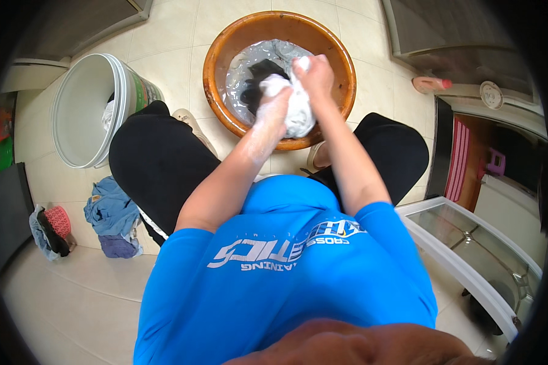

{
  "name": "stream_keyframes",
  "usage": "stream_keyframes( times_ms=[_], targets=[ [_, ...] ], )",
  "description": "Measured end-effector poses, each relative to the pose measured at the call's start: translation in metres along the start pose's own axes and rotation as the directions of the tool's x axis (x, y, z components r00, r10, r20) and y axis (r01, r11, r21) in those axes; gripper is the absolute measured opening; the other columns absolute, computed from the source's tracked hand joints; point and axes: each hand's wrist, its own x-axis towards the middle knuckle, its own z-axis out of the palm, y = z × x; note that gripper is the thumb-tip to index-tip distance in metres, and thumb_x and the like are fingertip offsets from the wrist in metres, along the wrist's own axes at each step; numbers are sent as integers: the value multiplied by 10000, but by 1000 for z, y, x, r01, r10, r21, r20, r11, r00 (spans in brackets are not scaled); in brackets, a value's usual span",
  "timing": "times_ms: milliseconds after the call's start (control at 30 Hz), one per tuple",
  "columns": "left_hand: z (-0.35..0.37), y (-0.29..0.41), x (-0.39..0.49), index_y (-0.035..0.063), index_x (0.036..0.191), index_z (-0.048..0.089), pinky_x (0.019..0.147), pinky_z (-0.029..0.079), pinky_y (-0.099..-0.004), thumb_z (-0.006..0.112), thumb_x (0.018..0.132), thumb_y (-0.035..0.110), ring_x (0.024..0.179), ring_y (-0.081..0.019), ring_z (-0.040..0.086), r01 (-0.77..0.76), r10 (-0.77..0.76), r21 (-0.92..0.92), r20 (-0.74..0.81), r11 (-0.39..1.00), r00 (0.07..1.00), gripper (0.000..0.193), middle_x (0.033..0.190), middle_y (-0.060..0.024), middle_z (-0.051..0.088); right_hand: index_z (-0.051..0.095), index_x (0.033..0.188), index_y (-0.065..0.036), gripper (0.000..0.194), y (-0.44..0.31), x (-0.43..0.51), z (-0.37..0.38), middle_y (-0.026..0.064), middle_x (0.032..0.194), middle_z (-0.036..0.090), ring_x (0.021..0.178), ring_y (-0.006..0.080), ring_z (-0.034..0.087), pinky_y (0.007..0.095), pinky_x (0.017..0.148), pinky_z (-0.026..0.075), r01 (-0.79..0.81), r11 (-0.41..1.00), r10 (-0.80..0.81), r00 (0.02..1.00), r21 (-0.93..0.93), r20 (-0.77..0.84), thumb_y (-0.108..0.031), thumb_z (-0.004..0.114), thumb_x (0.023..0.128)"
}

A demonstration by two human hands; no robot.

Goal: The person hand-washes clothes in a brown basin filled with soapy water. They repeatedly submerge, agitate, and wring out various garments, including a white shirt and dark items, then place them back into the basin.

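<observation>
A round brown basin (213, 93) stands on the floor between my knees with sudsy water (235, 73) in it. My left hand (274, 107) is closed on a wet white cloth (301, 116), with foam on the fingers and wrist. Farther up the same bundle, my right hand (317, 77) grips bunched fabric with white suds at the fingers. Both hands are over the basin's right half, slightly blurred. A black cloth (251, 93) lies in the water left of my hands. Grey fabric (283, 50) shows near the far side. The bundle's underside is hidden.
Left of my knee a large white bucket (80, 109) holds some white cloth (108, 114). Blue garments (112, 205) lie heaped on the tiles behind it, near a small red patterned container (58, 221). A glass-topped table (466, 237) is at right, a pink-capped bottle (431, 85) beyond.
</observation>
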Motion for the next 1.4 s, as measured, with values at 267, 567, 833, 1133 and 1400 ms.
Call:
stream_keyframes(
  times_ms=[267,567,833,1133,1400],
  targets=[
    [-62,-17,47,50,1134,522,856,504,-383,516,927,343,992,-240,602,350,343,-656,690,669,638,359,1081,-115,610,622,868,-26,315,-46,-52,-6,164,886,610,849,323,606,369,768,482,47,945,-48,999,324,-6,-304,707,749],
    [12,51,-31,1,1152,546,830,509,-336,648,858,199,950,-229,626,38,-19,-112,163,993,986,369,1048,-119,631,682,776,23,343,125,2,7,65,770,661,613,147,583,323,575,471,-281,542,592,797,792,-122,-313,655,845],
    [-45,49,4,-38,1208,520,869,489,-348,662,852,173,1015,-239,594,-229,237,130,-53,965,970,437,1139,-132,600,646,950,32,268,101,13,-18,52,808,628,687,142,594,268,614,481,-311,244,568,814,919,125,-228,633,887],
    [-37,44,7,35,1222,499,911,489,-412,586,913,281,1050,-262,594,-60,63,-56,51,997,997,404,1164,-131,593,573,1109,59,607,74,-57,39,210,1120,608,1026,289,593,323,915,458,-314,854,203,935,414,289,-371,751,718],
    [-30,27,-10,18,1211,487,881,481,-362,507,933,318,1030,-235,570,51,51,-288,338,956,940,409,1117,-137,577,673,843,-143,87,-66,-86,-4,128,759,649,748,302,639,397,676,499,405,844,-455,888,352,69,-201,637,789]
  ],
)
